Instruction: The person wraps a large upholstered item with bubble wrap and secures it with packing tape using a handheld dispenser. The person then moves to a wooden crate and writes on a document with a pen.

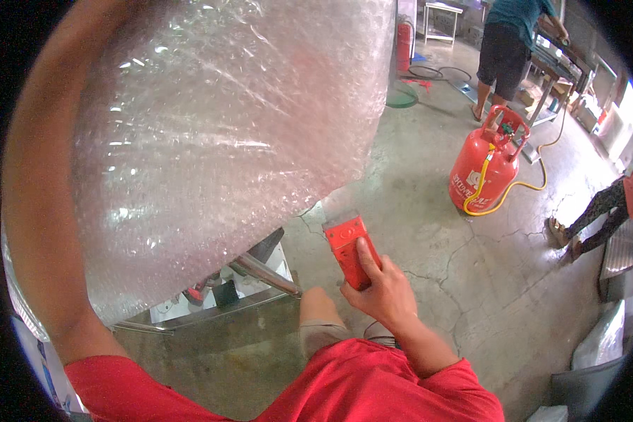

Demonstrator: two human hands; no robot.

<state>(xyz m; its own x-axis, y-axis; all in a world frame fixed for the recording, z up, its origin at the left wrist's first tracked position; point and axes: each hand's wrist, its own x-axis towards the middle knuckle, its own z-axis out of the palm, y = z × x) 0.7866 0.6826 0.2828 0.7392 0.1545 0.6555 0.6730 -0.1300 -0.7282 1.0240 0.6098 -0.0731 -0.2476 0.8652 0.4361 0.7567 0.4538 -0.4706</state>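
Bubble wrap; red cutter upright, blade-up

Bubble wrap: clear, glossy plastic film. Cutter: smooth red plastic. Floor: cracked, matt concrete. Gas cylinder: glossy red painted metal.

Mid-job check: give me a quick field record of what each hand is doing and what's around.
Left hand: out of view; the left arm reaches up around a big bundle of bubble wrap
Right hand: grips a red box cutter, blade end pointing up toward the wrap's lower edge
Under the wrap: metal frame
Floor: cracked concrete
Nearby: red gas cylinder with yellow hose
Others: one person standing at top right, another person's legs at the right edge
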